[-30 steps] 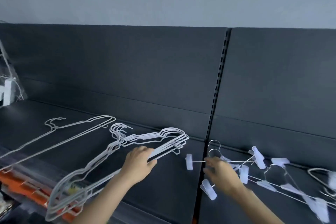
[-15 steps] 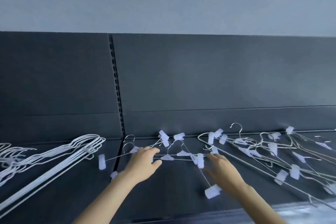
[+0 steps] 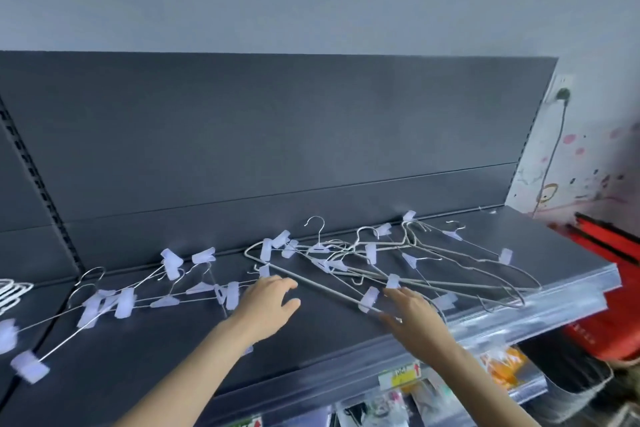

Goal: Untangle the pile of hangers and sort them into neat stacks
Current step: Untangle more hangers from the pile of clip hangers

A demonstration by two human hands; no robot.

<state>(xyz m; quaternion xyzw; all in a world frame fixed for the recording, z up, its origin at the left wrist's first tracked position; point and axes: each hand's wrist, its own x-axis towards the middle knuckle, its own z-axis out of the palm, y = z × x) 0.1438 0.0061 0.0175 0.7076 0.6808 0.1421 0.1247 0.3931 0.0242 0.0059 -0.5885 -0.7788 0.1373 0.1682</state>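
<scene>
- White wire hangers [image 3: 12, 289]: only their hooks show, cut off by the frame edge at 9 o'clock, lying on the dark shelf [image 3: 311, 360].
- Row of clip hangers [image 3: 162, 291]: thin metal hangers with pale clips, overlapping along the shelf from 8 o'clock toward centre. Hooks point to 12 o'clock, at the back panel [image 3: 277, 135]. The lowest clips are motion-blurred.
- Left hand [image 3: 266, 305]: just below frame centre at the right end of that row, palm down. Fingers are loosely spread with nothing clamped in them. Fingertips are near a clip; I can't tell if they touch.
- Tangled pile [image 3: 398, 263]: wire and clip hangers crossed over each other on the shelf, at 1 o'clock from the left hand, running to the shelf's right end.
- Right hand [image 3: 412, 315]: at 5 o'clock from centre and well apart from the left. Fingers are stretched out and not curled, tips at the pile's near wire bar and a clip. It is blurred, so contact is unclear.
- Packaged goods [image 3: 502, 367]: under the shelf front, at 5 o'clock.
- Wall socket with cable [image 3: 562, 94]: at 2 o'clock.
- Red bag [image 3: 620, 250]: at 3 o'clock, past the shelf end.
</scene>
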